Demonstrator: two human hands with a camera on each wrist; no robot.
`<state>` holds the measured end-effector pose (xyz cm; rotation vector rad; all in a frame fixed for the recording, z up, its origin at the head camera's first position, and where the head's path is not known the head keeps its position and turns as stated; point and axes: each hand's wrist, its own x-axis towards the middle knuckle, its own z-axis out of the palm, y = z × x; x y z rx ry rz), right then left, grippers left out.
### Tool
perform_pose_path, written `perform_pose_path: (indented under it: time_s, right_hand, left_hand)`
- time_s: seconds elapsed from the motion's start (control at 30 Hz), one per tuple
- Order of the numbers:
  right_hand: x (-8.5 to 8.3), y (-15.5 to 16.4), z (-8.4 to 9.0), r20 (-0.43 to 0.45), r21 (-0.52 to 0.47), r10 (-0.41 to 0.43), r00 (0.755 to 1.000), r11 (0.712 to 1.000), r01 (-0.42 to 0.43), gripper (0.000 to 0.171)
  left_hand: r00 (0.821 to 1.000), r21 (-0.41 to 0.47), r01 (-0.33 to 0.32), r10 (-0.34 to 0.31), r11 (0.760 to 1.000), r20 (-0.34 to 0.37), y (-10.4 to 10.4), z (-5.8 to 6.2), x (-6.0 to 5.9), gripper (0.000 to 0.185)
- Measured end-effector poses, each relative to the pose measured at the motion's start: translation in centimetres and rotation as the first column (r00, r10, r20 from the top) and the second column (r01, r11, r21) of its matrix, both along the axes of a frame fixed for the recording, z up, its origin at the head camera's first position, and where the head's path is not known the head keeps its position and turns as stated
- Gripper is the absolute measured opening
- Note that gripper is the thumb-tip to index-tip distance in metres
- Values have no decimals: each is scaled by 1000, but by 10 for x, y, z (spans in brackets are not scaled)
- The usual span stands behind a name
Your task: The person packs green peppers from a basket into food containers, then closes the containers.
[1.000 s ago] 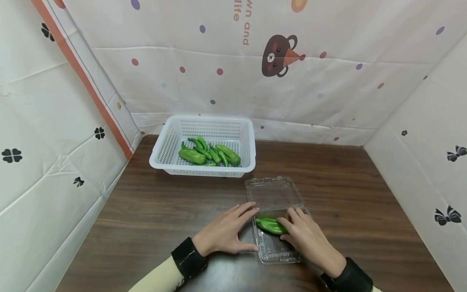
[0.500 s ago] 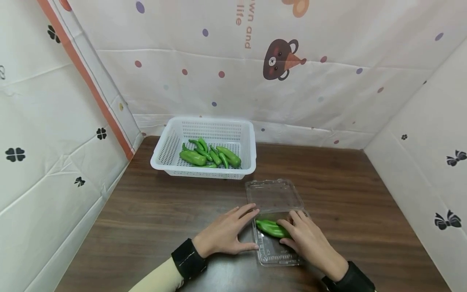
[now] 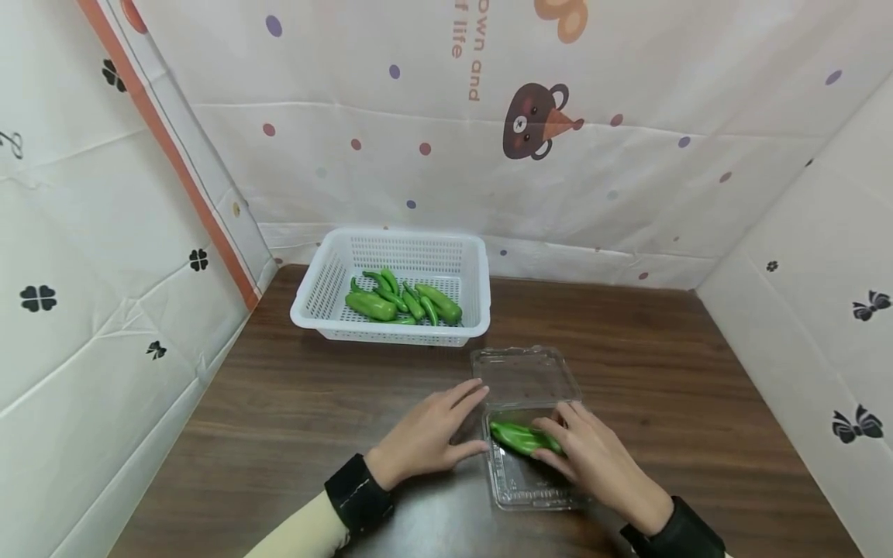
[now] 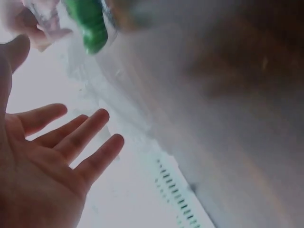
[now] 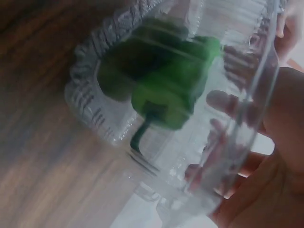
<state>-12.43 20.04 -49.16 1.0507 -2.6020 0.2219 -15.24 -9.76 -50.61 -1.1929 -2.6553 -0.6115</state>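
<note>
Low in the centre of the head view, the right hand lies over the clear plastic clamshell box, its fingers bent down onto the green pepper inside the near tray; whether that grip pinches the pepper or only presses it I cannot tell. The right wrist view shows the pepper behind the ribbed clear wall with fingertips close by.

Just left of the box, the left hand rests flat on the dark wooden table, fingers spread and straight, holding nothing, their tips at the box's left edge.

The light box may skid or tip under a sideways push from the right hand, since the left only touches its edge. Its lid lies open beyond the tray.

In the upper centre-left, well apart, the white slotted plastic basket holds more green peppers.
</note>
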Motion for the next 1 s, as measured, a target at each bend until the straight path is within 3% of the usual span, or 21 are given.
perform_pose_path:
  time_s: [0.13, 0.27, 0.47, 0.57, 0.73, 1.0]
  right_hand:
    - [-2, -2, 3, -39, -40, 33, 999, 999, -35, 32]
    - [-5, -6, 8, -72, -43, 56, 996, 997, -59, 26]
    - [-16, -12, 22, -102, -54, 108, 989, 992, -114, 18]
    - [-23, -15, 31, -113, -59, 138, 984, 988, -145, 19]
    - [-35, -22, 49, -149, -46, 190, 970, 979, -198, 22]
    - [-64, -43, 81, -150, -55, 226, 962, 970, -236, 30]
  left_hand:
    - [990, 59, -39, 46, 998, -132, -10, 10, -9, 74]
    - [959, 112, -88, 115, 990, -260, -25, 18, -20, 77]
    - [916, 166, -236, 276, 958, -290, -49, 27, -32, 84]
    - [888, 242, -312, 373, 919, -271, -61, 29, -37, 81]
    - [818, 360, -440, 533, 822, -216, -82, 30, -44, 69]
    - [703, 382, -606, 694, 698, -154, -117, 31, -50, 61]
